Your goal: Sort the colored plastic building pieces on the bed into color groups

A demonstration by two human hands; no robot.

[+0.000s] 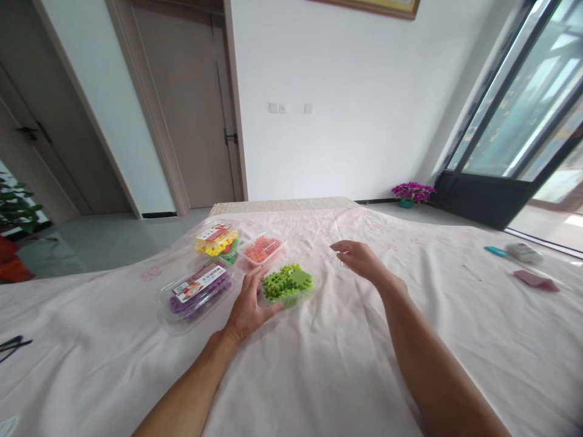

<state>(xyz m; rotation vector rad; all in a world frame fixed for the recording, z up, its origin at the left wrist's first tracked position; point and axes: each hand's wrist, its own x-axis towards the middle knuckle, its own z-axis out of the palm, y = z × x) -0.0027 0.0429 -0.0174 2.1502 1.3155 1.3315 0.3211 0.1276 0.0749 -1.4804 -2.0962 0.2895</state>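
My left hand [249, 309] is wrapped round the left side of a clear plastic container [288, 301], its thumb along the near edge. Bright green plastic building pieces [286, 282] fill that container. To the right, over the cloth, my right hand [359, 258] is apart from the container, its fingers pressed together and pointing left. A small whitish bit shows beneath its fingers; what it is I cannot make out. Behind the green pieces sits an open clear tub [262, 250] of orange-pink pieces. Left of my left hand lies a lidded, labelled container [200, 291] with purple pieces.
Stacked clear containers [216, 240] with yellow and green pieces stand at the back left. A wrinkled pale pink cloth [346, 358] covers the surface. At right lie a pink item [536, 280], a clear-wrapped white packet [523, 253] and a thin stick [472, 272]. Dark glasses [13, 345] lie far left.
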